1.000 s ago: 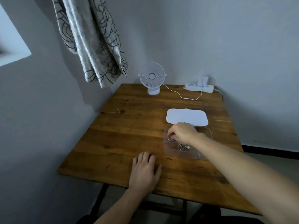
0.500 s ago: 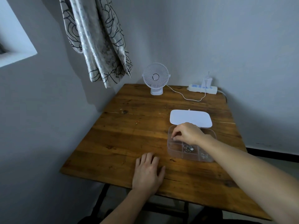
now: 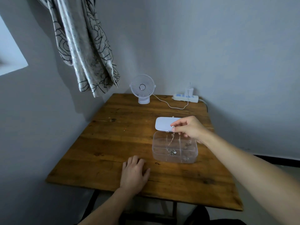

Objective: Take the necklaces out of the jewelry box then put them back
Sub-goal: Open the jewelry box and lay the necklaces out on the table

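Right hand (image 3: 189, 128): pinching a thin necklace (image 3: 171, 138) at its top end, chain hanging into the jewelry box (image 3: 175, 147). Left hand (image 3: 134, 175): lying flat and open on the table (image 3: 113, 143), holding nothing, at the box's 7 o'clock. Box: clear, compartmented, small jewelry lying inside; white lid (image 3: 164, 124) sitting at its 12 o'clock.

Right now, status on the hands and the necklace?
Right hand pinching necklace, chain trailing into jewelry box. Left hand flat on table. Lid open; nothing blocking.
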